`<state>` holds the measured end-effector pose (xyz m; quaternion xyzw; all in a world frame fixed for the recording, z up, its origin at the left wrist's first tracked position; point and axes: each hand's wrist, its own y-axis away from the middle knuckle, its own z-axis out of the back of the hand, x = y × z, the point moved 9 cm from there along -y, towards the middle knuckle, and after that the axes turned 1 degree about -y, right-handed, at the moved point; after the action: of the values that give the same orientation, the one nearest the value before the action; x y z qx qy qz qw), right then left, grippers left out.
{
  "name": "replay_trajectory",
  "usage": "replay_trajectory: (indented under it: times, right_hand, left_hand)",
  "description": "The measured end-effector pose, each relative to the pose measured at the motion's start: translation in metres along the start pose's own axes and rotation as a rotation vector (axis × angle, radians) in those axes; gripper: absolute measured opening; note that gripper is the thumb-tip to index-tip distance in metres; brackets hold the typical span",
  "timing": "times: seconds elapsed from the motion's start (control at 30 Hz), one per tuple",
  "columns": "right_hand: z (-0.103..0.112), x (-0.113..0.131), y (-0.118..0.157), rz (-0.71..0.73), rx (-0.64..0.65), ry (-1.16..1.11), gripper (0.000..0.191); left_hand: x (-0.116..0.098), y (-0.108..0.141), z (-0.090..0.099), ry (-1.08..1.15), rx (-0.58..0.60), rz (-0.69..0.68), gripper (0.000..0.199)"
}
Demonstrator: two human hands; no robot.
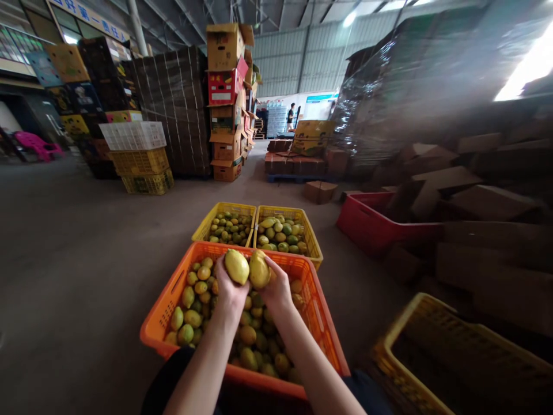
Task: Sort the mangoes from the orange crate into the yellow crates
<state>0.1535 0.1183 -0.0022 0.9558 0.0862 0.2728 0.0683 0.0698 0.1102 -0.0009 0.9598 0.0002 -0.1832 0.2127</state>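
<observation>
In the head view, the left hand (230, 290) was grasping one yellow fruit (237, 267), its fingers curled around the side and base. The right hand (277, 290) gripped a second, slightly duller fruit (260, 269) from the right. Both were held up side by side over the far edge of an orange crate (329, 328), close together; whether they touched could not be told. Loose green and yellow fruits (194, 318) filled that crate from its left edge across to its far right corner, partly hidden by the forearms. Just beyond its far edge stood a left yellow crate (199, 230) and a right yellow crate (314, 242), each holding more fruit. Past its far right corner, well apart, a red crate (360, 225) stood on the floor (86, 259).
</observation>
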Motion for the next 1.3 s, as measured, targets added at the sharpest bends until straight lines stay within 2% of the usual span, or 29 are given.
replay_trajectory:
  times: [0.1, 0.2, 0.33, 0.4, 0.5, 0.6, 0.77, 0.93, 1.0, 1.17, 1.3]
  right_hand:
    - [0.006, 0.002, -0.003, -0.058, -0.008, -0.105, 0.01]
    - [0.02, 0.014, -0.006, -0.014, -0.106, -0.186, 0.004]
    - [0.026, 0.028, -0.004, 0.002, -0.171, -0.144, 0.003]
    - [0.024, 0.028, -0.002, -0.033, -0.182, -0.146, 0.003]
    - [0.017, 0.023, 0.0, -0.088, -0.146, -0.215, 0.01]
    - [0.011, 0.024, 0.002, -0.066, -0.092, -0.251, 0.014]
    - [0.015, 0.023, 0.001, -0.079, -0.124, -0.231, 0.023]
    - [-0.009, 0.035, 0.001, -0.053, 0.129, -0.16, 0.02]
    - [-0.014, 0.04, 0.002, -0.038, 0.179, -0.136, 0.019]
    - [-0.014, 0.042, 0.004, -0.021, 0.175, -0.071, 0.011]
    - [-0.006, 0.037, 0.003, 0.008, 0.054, -0.083, 0.008]
  left_hand:
    - [-0.001, -0.004, -0.001, 0.074, 0.03, 0.078, 0.017]
    - [-0.004, -0.005, -0.002, 0.159, 0.045, 0.092, 0.021]
    - [-0.007, -0.003, -0.013, 0.23, 0.123, 0.105, 0.028]
    - [-0.003, 0.0, -0.02, 0.23, 0.172, 0.167, 0.027]
    - [0.007, 0.007, -0.025, 0.146, 0.209, 0.266, 0.031]
    - [0.01, 0.01, -0.025, 0.058, 0.233, 0.231, 0.031]
    - [0.017, 0.012, -0.028, 0.052, 0.273, 0.254, 0.024]
    - [0.009, 0.007, -0.025, 0.155, 0.239, 0.255, 0.031]
    - [0.004, 0.005, -0.023, 0.165, 0.229, 0.233, 0.034]
    - [0.001, 0.007, -0.03, 0.089, 0.311, 0.186, 0.032]
    - [0.01, 0.013, -0.033, 0.039, 0.341, 0.182, 0.021]
